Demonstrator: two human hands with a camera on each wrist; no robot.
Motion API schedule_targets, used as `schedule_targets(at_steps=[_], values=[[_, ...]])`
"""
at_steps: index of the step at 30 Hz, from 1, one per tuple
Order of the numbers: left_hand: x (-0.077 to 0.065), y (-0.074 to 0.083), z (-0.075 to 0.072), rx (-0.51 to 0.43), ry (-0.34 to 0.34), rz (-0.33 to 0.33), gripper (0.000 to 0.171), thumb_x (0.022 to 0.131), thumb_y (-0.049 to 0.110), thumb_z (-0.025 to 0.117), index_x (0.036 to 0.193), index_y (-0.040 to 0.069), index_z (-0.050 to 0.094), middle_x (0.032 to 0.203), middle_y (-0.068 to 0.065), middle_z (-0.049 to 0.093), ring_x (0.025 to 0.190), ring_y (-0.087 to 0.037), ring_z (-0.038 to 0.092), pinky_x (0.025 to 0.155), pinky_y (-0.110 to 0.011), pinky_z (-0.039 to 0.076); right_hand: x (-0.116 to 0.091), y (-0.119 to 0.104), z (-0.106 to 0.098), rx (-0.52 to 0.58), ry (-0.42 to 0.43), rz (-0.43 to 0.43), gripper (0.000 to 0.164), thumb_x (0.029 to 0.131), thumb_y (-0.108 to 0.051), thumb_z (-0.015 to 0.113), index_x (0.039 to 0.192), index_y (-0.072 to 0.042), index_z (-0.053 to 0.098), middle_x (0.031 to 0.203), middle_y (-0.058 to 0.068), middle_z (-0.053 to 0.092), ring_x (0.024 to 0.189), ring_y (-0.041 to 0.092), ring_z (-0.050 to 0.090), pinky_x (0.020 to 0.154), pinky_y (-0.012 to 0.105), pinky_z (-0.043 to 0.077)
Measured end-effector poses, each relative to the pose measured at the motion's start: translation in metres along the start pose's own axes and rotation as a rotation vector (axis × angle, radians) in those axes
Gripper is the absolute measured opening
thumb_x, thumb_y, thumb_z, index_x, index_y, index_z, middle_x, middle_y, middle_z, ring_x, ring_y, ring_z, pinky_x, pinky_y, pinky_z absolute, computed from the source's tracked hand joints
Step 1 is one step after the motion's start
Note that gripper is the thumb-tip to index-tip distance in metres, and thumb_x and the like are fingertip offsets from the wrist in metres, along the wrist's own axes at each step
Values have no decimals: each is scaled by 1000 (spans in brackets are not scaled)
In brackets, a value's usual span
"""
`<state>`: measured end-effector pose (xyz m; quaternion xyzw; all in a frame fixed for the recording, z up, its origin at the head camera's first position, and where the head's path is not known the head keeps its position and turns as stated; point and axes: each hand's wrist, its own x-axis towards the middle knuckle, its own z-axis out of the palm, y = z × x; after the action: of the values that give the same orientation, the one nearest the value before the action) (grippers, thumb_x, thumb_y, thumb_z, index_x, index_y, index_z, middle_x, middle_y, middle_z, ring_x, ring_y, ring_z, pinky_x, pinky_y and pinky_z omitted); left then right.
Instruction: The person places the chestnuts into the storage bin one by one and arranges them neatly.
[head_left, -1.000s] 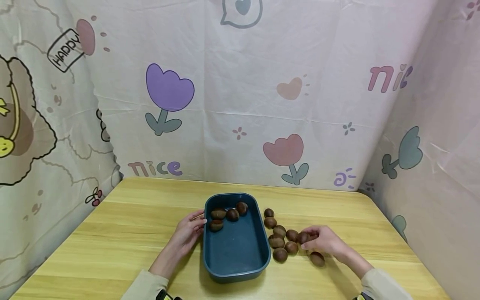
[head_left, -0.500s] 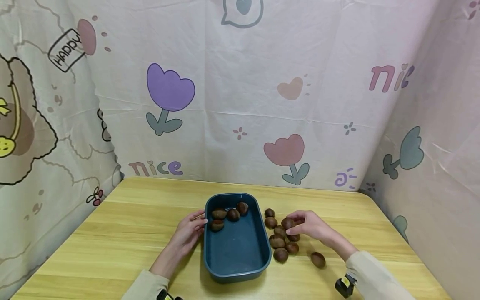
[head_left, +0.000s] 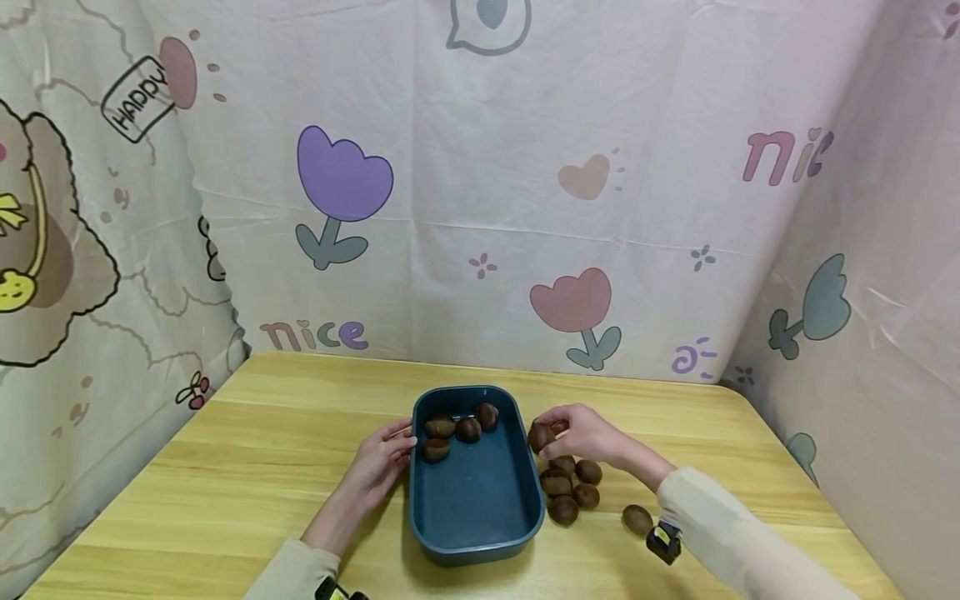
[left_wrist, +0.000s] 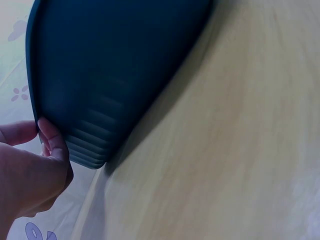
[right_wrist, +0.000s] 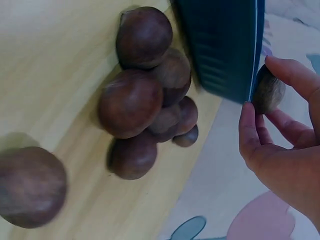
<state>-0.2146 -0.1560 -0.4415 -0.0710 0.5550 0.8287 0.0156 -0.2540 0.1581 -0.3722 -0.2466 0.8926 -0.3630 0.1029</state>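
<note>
Brown chestnut (head_left: 540, 436) sits pinched in my right hand (head_left: 581, 432), just beside the blue tray's (head_left: 477, 546) rim; my left hand (head_left: 381, 463) steadies the other side, fingers straight. Next, I'd judge: carry over, release.

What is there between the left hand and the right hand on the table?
In the head view, the dark blue tray lies between the left hand and the right hand, with four chestnuts at its far end.
</note>
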Motion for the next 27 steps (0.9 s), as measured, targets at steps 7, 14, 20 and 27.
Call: schedule_targets(at_steps=[7,14,20,27], values=[[0,-1,0,-3,1,4,44,93,-8,48,135,-14,36,101,-9,56,78,-12,55,70,-22,45,18,-18,10,-25,-37,-24,43,74,-13,82,113,-1,67,97,3,65,83,18,55,75,36,49],[-1,0,0,-1,4,-1,44,93,-8,48,135,-14,36,102,-9,56,78,-11,54,70,-22,45,34,-35,26,36,-69,-6,46,75,-13,82,116,1,66,93,2,63,79,19,52,69,30,49],[0,0,0,2,0,0,43,93,-7,48,134,-14,37,104,-10,56,80,-12,55,71,-22,45,44,-46,43,106,-82,38,45,75,-9,82,116,1,66,96,3,62,81,19,52,69,30,50],[1,0,0,-5,9,0,41,92,-7,50,131,-14,40,105,-12,56,80,-13,55,70,-23,46,53,-48,60,209,-76,61,40,74,-2,82,111,2,68,106,7,59,85,19,53,73,31,49]])
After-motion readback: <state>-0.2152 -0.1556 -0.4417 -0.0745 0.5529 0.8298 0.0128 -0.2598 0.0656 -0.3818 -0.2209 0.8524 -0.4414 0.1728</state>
